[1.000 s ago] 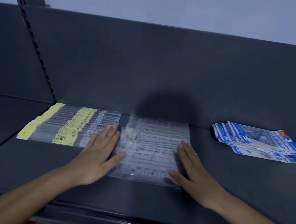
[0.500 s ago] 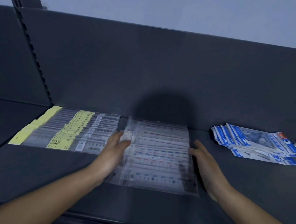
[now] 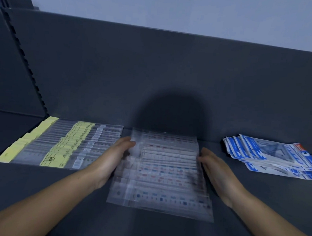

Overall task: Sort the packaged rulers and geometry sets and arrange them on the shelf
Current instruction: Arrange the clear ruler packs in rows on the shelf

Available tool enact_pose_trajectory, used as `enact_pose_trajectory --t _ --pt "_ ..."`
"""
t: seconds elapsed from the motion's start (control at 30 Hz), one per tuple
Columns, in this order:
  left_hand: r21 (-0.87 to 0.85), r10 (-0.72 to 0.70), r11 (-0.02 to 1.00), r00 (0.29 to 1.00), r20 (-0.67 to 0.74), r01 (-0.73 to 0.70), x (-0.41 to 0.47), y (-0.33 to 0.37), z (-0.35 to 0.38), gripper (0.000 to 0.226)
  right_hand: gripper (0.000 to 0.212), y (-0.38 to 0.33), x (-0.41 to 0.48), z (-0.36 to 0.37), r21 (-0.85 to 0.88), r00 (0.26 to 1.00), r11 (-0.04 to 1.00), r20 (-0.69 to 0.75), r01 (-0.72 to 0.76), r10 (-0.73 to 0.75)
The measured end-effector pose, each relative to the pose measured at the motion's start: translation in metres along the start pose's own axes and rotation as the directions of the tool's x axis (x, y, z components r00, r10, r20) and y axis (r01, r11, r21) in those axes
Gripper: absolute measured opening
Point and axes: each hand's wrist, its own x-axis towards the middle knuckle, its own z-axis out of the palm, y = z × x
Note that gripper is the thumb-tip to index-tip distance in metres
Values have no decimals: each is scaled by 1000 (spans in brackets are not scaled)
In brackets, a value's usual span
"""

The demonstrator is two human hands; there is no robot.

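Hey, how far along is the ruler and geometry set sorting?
Done: yellow-labelled rulers lie in a tidy row at left; blue geometry sets are piled at right. In hand: left hand and right hand press the sides of the clear ruler packs. Left: those packs splay unevenly; the blue pile is fanned.

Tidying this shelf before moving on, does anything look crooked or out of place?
The blue geometry sets at the right lie fanned and skewed, edges uneven. The clear ruler packs in the middle splay wider toward the front.
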Motion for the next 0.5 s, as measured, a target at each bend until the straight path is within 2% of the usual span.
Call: enact_pose_trajectory --t 0.07,0.1,0.13,0.17,0.2,0.23,0.27,0.3,0.33,0.4,0.5 --pt "69 42 997 999 34 -44 -14 13 7 79 37 3 0 1 -105 998 994 68 12 -5" --pt "142 109 983 993 38 -113 -18 15 9 67 43 6 -1 1 -212 996 976 77 52 -37" --pt "255 198 946 979 39 -202 -22 15 9 56 48 9 -2 -1 -380 992 917 61 122 -107" --pt "388 298 876 954 34 -288 -21 15 10 55 51 13 -2 -4 -578 979 794 48 189 -197" --pt "548 402 753 914 54 -364 -23 14 9 54 50 15 -2 -7 -740 949 620 80 261 -304" --pt "671 491 599 863 124 -437 -26 14 7 51 44 18 -1 -9 -830 913 456 145 321 -380" --pt "744 547 448 810 210 -496 -27 14 5 45 35 20 2 -12 -863 889 351 208 363 -407" --pt "798 538 336 797 273 -500 -26 13 3 40 29 20 4 -13 -878 884 294 248 378 -396" --pt "837 504 266 809 303 -479 -23 12 1 38 26 16 6 -13 -884 898 290 255 367 -358" --pt "869 447 210 835 322 -448 -24 17 4 35 25 8 10 -13 -869 929 357 254 342 -270" --pt "893 333 189 882 333 -409 -20 29 11 31 27 -2 19 -14 -866 954 401 263 298 -142"
